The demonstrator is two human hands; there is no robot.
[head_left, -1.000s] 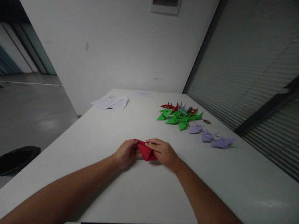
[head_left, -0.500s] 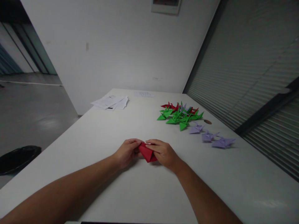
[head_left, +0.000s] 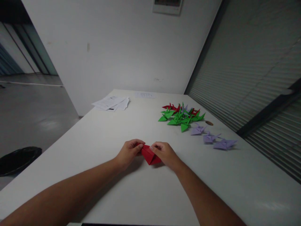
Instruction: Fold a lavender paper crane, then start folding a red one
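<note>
A red sheet of folded origami paper (head_left: 148,155) is held just above the white table, one corner pointing toward me. My left hand (head_left: 130,152) pinches its left edge between thumb and fingers. On the other side, my right hand (head_left: 166,154) grips the upper right part, thumb on top and fingers curled behind. The fingers hide the paper's outer edges. Further back to the right lie several green paper cranes (head_left: 178,118), with red paper cranes (head_left: 172,107) behind them. A few lilac paper cranes (head_left: 210,138) form a row nearer to me.
Loose printed papers (head_left: 111,103) lie at the table's (head_left: 113,194) far left, and another sheet (head_left: 144,94) by the wall. A round brown cable hole (head_left: 209,123) sits near the right edge. A black-lined bin (head_left: 20,160) stands on the floor at left; window blinds (head_left: 254,75) run along the right.
My right thumb has come onto the paper's top and the fingers have curled in. The red paper has spread slightly wider and shifted a little right. The cranes stay put.
</note>
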